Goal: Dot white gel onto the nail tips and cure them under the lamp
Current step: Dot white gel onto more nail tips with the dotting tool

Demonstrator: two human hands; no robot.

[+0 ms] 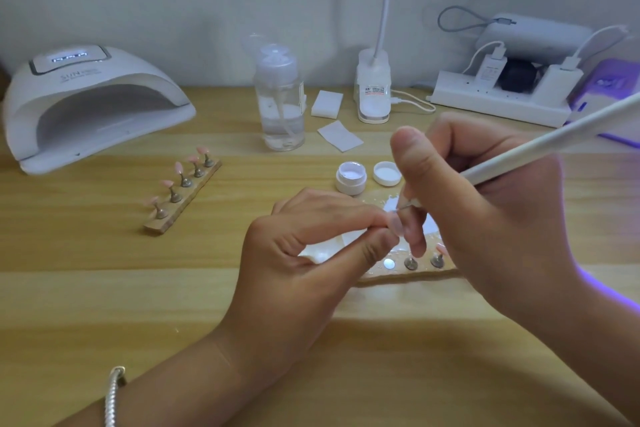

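Note:
My left hand (311, 253) pinches a small pale pink nail tip (396, 225) between thumb and fingers above a wooden holder strip (408, 272). My right hand (485, 218) grips a long white dotting pen (554, 146), and its fine metal point touches the top of that nail tip. An open white gel jar (350, 177) stands just behind my hands, its lid (387, 174) beside it. A second wooden strip (183, 198) with several pink nail tips on stands lies to the left. The white curing lamp (90, 104) sits at the far left, opening toward me.
A clear pump bottle (280, 100) stands behind the jar. Two white wipes (337, 135) lie near a desk lamp base (374, 90). A power strip (502, 97) with plugs and cables is at the back right, beside a purple-lit device (616, 87).

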